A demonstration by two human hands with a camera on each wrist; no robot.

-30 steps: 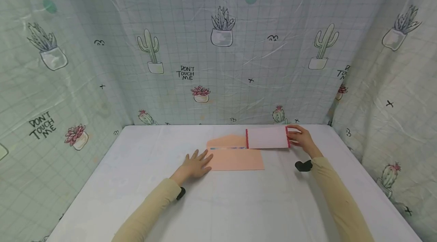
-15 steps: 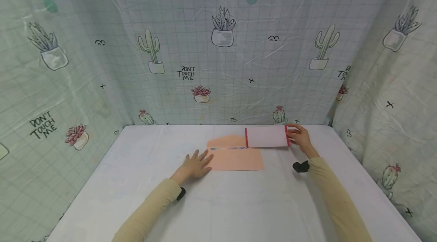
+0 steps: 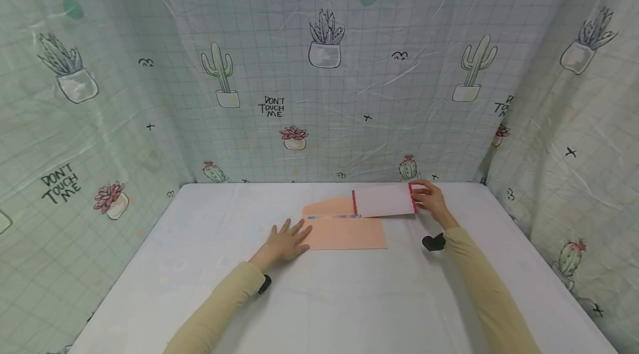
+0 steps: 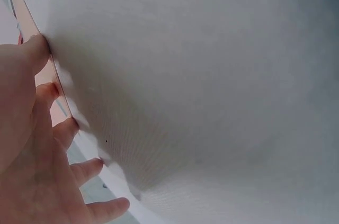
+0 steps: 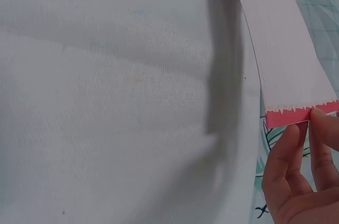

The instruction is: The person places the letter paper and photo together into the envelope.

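An orange envelope [image 3: 344, 233] lies on the white table with its flap [image 3: 324, 207] spread toward the back. Along its mouth shows a thin bluish patterned strip. My left hand [image 3: 284, 242] rests with spread fingers on the envelope's left edge; in the left wrist view the thumb [image 4: 37, 52] and two fingers touch that edge. My right hand [image 3: 429, 200] pinches the right end of a white card [image 3: 383, 200] with red borders at both ends. The card is raised at a slight tilt, and its left end overlaps the flap. In the right wrist view, thumb and fingers grip the red border [image 5: 288, 117].
The white table [image 3: 329, 304] reaches back to a hanging cloth [image 3: 249, 82] printed with cacti and a grid. Similar cloth hangs on both sides. A dark wrist strap piece [image 3: 433, 242] sits below the right wrist, another [image 3: 264, 284] at the left.
My right hand has moved left with the card, so the card covers more of the flap and tilts slightly more. My left hand and the envelope have stayed in place.
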